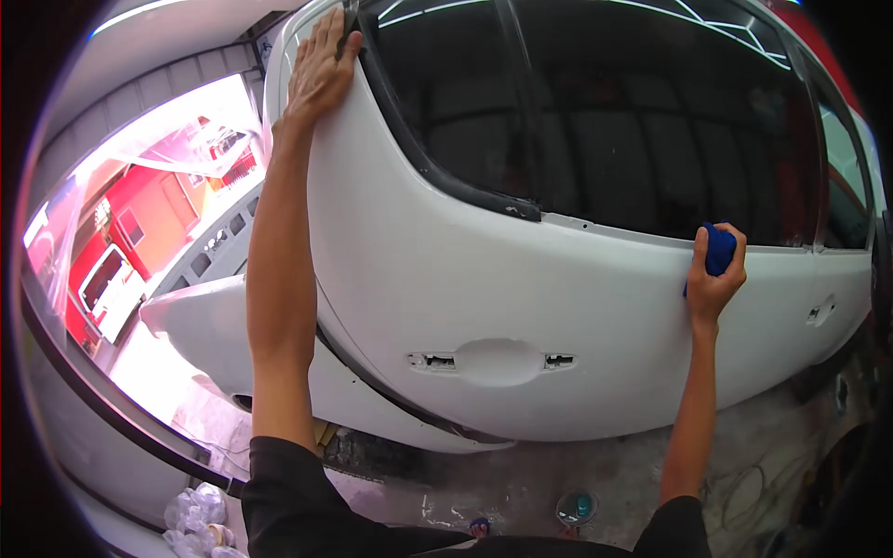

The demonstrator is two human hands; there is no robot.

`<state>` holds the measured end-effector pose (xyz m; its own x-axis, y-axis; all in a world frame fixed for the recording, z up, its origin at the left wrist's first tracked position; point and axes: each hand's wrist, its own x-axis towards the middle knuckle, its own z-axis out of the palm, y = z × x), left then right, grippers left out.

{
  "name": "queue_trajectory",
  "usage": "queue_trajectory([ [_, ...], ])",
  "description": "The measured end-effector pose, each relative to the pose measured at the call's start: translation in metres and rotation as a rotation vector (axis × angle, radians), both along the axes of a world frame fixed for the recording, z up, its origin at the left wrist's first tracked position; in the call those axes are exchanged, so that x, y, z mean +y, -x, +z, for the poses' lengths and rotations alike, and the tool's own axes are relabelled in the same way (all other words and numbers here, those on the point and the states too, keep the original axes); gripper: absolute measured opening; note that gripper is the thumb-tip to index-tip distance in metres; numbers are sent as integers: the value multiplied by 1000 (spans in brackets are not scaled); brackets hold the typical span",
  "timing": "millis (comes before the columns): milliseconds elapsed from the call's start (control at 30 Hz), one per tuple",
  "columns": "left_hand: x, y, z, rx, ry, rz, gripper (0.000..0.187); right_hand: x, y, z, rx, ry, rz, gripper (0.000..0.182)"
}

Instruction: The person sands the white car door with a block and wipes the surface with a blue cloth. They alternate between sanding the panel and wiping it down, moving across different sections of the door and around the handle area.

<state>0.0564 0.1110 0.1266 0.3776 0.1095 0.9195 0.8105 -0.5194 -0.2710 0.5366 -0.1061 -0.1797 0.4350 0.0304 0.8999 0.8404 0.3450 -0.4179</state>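
Observation:
A white car body panel, a door [558, 288], fills the middle of the view below the dark side window [670, 139]. High on the left, my left hand [321, 79] lies flat against the white pillar beside the window's edge, its fingers stretched out. My right hand [714, 290] grips a bunched blue cloth [720, 249] at the door's upper edge, just under the glass. Part of the cloth is hidden by the fingers. The door handle recess [493, 361] has a bare opening on either side and no handle in it.
A bucket [576, 508] with a blue-green thing in it stands on the wet-looking floor near my feet. Clear plastic bags [195, 513] lie at lower left. Beyond the car's left end is a bright opening with a white vehicle [113, 288] outside.

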Motion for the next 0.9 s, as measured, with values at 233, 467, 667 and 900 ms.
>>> queue_trajectory([
  [233,-48,-14,-93,44,-29,53,69,-3,2,-2,8,27,27,29],
  [467,-10,-8,4,-48,103,63,67,-2,1,-2,-23,-12,16,29],
  [667,-16,21,-47,39,-24,6,69,-2,-1,-2,-46,6,2,28],
  [900,-66,23,-134,-49,11,11,72,-1,-1,-1,-56,-28,22,27],
])
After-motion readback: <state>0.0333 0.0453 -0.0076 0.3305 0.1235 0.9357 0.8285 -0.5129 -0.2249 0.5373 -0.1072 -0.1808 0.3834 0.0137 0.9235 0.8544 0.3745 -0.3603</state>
